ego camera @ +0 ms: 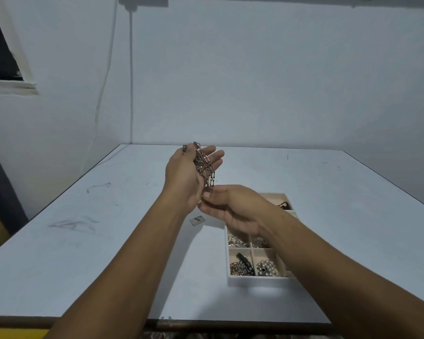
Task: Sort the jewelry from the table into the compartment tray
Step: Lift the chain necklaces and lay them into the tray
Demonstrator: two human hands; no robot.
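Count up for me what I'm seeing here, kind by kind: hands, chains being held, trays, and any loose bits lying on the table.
Hands: 2, the left hand and the right hand
Link chain held between them: 1
Compartment tray: 1
Small flat piece lying loose on the table: 1
Total: 5

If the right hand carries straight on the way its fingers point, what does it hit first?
The right hand would meet the left hand near its wrist, just under the hanging chain; they may already touch.
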